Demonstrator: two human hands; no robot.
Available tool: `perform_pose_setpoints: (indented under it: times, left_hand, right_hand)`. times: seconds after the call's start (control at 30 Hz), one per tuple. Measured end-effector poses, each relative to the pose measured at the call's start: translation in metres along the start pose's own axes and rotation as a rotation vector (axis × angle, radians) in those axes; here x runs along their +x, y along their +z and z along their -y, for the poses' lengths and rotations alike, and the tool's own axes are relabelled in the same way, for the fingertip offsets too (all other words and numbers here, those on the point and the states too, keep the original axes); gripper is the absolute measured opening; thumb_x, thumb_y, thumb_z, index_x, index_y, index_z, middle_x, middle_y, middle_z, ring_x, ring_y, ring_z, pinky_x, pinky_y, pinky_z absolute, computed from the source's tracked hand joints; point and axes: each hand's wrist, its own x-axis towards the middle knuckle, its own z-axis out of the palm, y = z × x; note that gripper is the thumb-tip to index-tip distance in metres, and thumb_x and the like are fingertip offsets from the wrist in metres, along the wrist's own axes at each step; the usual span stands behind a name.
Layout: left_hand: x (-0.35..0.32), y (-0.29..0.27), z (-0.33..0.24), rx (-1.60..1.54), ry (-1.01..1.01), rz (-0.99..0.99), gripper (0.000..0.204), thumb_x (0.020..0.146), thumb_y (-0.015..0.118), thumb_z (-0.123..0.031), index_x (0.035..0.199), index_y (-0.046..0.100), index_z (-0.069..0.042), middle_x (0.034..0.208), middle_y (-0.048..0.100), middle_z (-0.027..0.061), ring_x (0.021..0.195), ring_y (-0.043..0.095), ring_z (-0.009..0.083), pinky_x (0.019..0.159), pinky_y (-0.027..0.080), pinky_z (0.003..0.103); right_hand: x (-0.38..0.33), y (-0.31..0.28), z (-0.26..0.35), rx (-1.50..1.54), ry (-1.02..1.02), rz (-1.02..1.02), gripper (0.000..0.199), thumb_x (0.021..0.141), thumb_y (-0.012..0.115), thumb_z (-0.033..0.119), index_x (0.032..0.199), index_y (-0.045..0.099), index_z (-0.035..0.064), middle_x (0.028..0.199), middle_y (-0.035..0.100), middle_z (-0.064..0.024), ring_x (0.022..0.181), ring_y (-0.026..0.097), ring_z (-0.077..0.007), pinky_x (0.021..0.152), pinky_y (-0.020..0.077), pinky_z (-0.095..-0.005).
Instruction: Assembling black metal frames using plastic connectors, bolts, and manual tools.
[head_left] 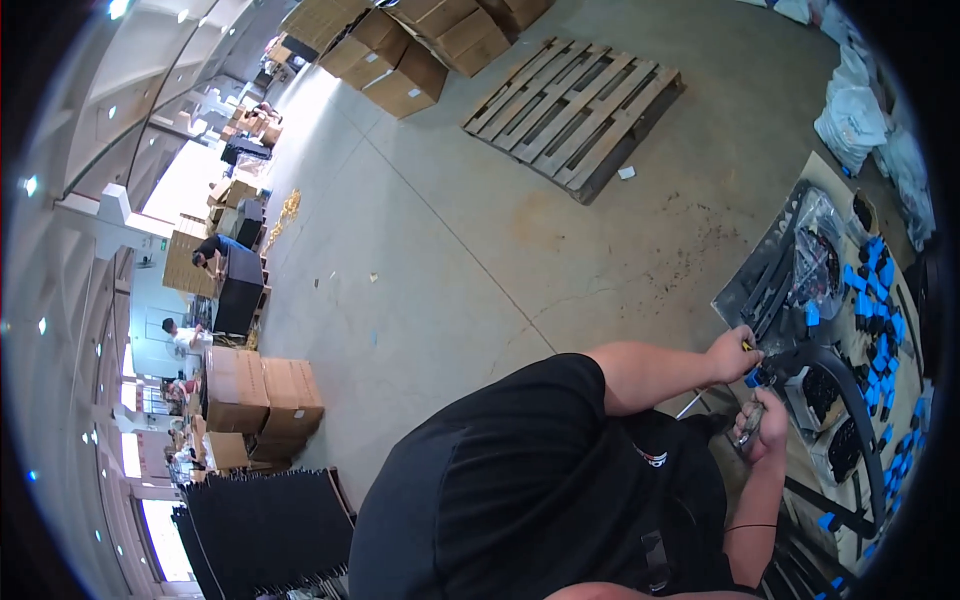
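At the near edge of the tabletop (815, 170), a curved bar (868, 430) is apparently being fitted, a yellow-tipped item (747, 345) and metallic tool (748, 425) gripped by left hand (732, 356) and right hand (768, 422) fingers, steadying presumably required next.

Room opens left over the floor (430, 270); a curved black frame (866, 418) bars the right.

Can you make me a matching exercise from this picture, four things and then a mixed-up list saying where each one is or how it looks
Things:
1. Wooden pallet
2. Grey metallic tool
3. Plastic bag
4. Black part

Places and states:
A. See-through, with dark contents showing
B. Held in the right hand
C. Long and curved, beside the hands
D. Slatted, lying on the concrete floor

Right pairs: 1-D, 2-B, 3-A, 4-C
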Motion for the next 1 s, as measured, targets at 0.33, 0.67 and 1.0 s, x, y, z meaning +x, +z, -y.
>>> perform_pose_setpoints:
  times: [0.33, 0.67, 1.0]
  left_hand:
    - [0.008, -0.005, -0.006, 0.023, 0.019, -0.023, 0.026, 0.090, 0.075, -0.023, 0.099, 0.056, -0.007, 0.077, 0.065, 0.0086, 0.064, 0.061, 0.0175, 0.057, 0.051, 0.036]
    - [0.002, -0.013, -0.010, -0.026, -0.039, 0.002, 0.025, 0.089, 0.078, -0.023, 0.095, 0.060, -0.006, 0.081, 0.066, 0.0066, 0.073, 0.061, 0.0137, 0.064, 0.052, 0.033]
    - [0.000, -0.003, -0.014, 0.044, 0.018, -0.013, 0.027, 0.090, 0.077, -0.028, 0.093, 0.062, -0.006, 0.080, 0.063, 0.0046, 0.074, 0.057, 0.0137, 0.068, 0.051, 0.032]
  right_hand:
    - [-0.019, 0.020, 0.024, -0.209, -0.006, 0.019, 0.012, 0.096, 0.057, 0.015, 0.101, 0.053, 0.0046, 0.076, 0.062, -0.0114, 0.065, 0.066, -0.0253, 0.056, 0.0559, -0.0405]
    - [-0.019, 0.029, 0.016, -0.321, 0.043, 0.028, 0.034, 0.097, 0.056, 0.014, 0.125, 0.051, -0.0041, 0.093, 0.067, -0.0228, 0.078, 0.071, -0.0421, 0.053, 0.0542, -0.0529]
    - [-0.022, 0.027, 0.012, -0.380, -0.003, -0.033, 0.026, 0.096, 0.055, 0.012, 0.117, 0.051, -0.0034, 0.083, 0.067, -0.0199, 0.067, 0.070, -0.0344, 0.054, 0.0544, -0.0473]
